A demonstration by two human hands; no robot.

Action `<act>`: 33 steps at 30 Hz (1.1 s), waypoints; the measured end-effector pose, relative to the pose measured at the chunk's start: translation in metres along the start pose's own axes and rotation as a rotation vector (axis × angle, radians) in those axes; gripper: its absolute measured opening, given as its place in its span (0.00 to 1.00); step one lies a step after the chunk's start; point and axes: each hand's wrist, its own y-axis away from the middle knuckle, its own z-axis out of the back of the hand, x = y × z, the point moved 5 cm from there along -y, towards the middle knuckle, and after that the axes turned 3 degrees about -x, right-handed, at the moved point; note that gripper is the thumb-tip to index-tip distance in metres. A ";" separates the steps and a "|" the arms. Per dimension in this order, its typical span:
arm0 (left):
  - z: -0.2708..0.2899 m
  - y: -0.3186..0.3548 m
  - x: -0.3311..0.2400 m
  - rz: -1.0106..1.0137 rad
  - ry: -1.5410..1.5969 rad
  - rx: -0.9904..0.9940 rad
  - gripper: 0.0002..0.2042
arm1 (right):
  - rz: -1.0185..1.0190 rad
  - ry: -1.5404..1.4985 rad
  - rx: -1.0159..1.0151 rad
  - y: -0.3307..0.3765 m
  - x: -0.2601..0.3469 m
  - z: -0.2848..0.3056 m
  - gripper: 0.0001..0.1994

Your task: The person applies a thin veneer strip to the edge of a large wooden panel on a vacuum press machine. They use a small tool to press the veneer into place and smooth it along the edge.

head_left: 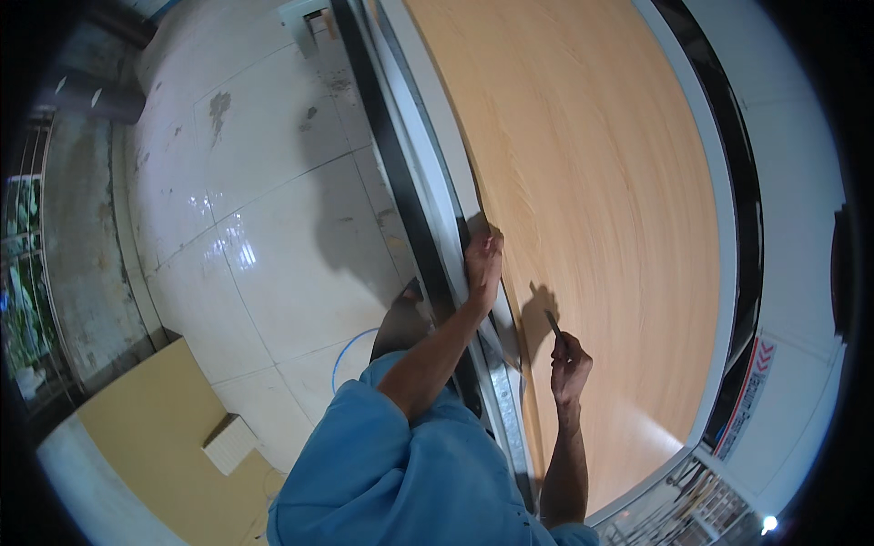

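Note:
A large wood-grain panel [592, 155] lies in front of me and to the right, with a thin edge running along its left side. My left hand [484, 264] is at that edge, its fingers curled and closed on it. Lower and to the right, over the panel, my right hand [571, 369] is closed around a thin, dark, stick-like tool [553, 322]. The tool points up and to the left, its tip apart from the left hand. Its exact kind is too small to make out.
Metal rails [428, 146] and a black strip [387, 150] run along the panel's left side. A pale machine body [792, 264] stands at the right. Tiled floor [246, 182] spreads to the left, with a yellowish board [155, 428] at the lower left and a blue hose [346, 350] near me.

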 end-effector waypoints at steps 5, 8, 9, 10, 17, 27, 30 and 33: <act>-0.009 -0.067 -0.025 -0.117 0.019 -0.060 0.06 | 0.019 -0.050 0.003 0.003 -0.009 -0.006 0.09; -0.015 -0.107 -0.044 -0.208 0.003 -0.080 0.07 | 0.022 -0.112 0.009 0.005 -0.016 -0.005 0.09; -0.016 -0.119 -0.054 -0.245 0.053 -0.046 0.07 | 0.030 -0.155 0.023 0.005 -0.018 -0.005 0.09; -0.016 -0.126 -0.056 -0.165 0.060 -0.070 0.07 | 0.004 -0.119 0.018 0.006 -0.022 -0.004 0.11; -0.019 -0.178 -0.086 -0.207 0.037 -0.130 0.07 | -0.058 -0.121 -0.027 -0.010 -0.009 -0.005 0.16; -0.021 -0.168 -0.091 -0.084 0.262 -0.062 0.06 | 0.256 -0.013 0.170 -0.201 0.175 -0.082 0.17; -0.018 -0.159 -0.097 0.006 0.206 -0.077 0.06 | 0.386 0.081 0.256 -0.271 0.237 -0.127 0.16; -0.019 -0.153 -0.099 0.018 0.185 -0.083 0.05 | 0.476 0.249 0.284 -0.335 0.286 -0.166 0.14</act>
